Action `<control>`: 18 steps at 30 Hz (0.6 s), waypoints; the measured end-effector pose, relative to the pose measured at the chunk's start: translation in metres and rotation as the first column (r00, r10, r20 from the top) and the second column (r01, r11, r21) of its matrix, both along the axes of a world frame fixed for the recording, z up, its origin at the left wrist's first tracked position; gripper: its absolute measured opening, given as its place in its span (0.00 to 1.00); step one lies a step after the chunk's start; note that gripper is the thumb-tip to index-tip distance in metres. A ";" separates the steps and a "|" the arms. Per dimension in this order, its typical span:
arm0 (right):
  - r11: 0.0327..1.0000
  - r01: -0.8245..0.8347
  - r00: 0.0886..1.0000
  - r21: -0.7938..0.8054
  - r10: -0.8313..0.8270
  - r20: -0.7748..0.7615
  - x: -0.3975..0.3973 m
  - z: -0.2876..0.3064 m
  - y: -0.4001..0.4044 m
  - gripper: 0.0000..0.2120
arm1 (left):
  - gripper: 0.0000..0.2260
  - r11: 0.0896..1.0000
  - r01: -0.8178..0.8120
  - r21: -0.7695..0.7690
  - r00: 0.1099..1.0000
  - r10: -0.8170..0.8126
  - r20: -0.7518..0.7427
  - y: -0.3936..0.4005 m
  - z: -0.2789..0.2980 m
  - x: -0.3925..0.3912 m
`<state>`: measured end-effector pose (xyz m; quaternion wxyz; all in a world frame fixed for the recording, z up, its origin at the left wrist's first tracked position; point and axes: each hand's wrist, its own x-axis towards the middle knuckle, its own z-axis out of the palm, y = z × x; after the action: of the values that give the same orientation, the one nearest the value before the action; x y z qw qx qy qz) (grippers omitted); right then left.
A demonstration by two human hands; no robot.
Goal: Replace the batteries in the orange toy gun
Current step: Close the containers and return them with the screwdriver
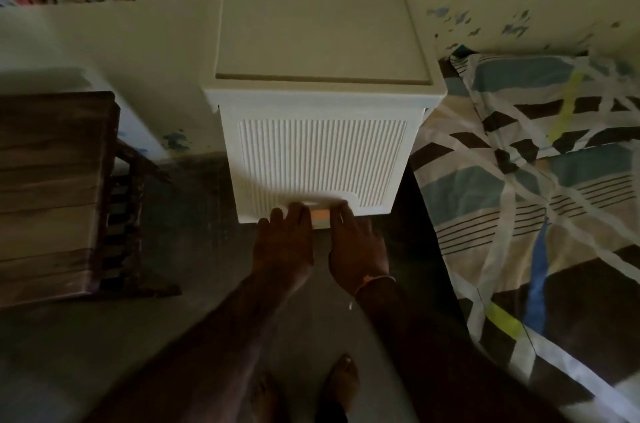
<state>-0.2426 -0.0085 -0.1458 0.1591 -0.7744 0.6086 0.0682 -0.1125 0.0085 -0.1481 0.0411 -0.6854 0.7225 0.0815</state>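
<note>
No orange toy gun or batteries show in the head view. A white plastic drawer cabinet (pixel 322 159) with a ribbed front stands on the floor before me. My left hand (pixel 284 244) and my right hand (pixel 356 249) reach side by side to the handle recess (pixel 318 202) at the lower edge of that front. The fingers of both lie fairly straight, with the tips touching the handle lip. Between the two hands shows a small pastel orange and green patch (pixel 320 218); what it is I cannot tell. The picture is blurred around the fingertips.
A dark wooden chair or stool (pixel 59 194) stands to the left of the cabinet. On the right lies a bed with a patterned sheet (pixel 540 214), close to the cabinet's side. My bare feet (pixel 341 384) stand on the dark floor below my arms.
</note>
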 end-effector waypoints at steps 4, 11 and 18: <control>0.997 -0.071 0.996 0.027 0.072 -0.055 -0.006 -0.009 -0.031 0.35 | 0.31 0.997 -0.067 0.050 0.997 0.068 -0.022 -0.024 -0.009 0.003; 0.991 -0.120 0.985 0.056 0.126 -0.115 -0.003 -0.026 -0.070 0.37 | 0.37 0.992 -0.058 0.112 0.998 0.059 -0.007 -0.057 -0.019 0.012; 0.988 -0.137 0.983 0.068 0.144 -0.117 0.000 -0.034 -0.087 0.38 | 0.38 0.995 -0.015 0.099 0.998 0.008 0.069 -0.067 -0.027 0.022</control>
<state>-0.2422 -0.0956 -0.1795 0.1395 -0.8048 0.5586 0.1442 -0.0909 -0.0590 -0.1748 0.0993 -0.6890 0.7118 0.0941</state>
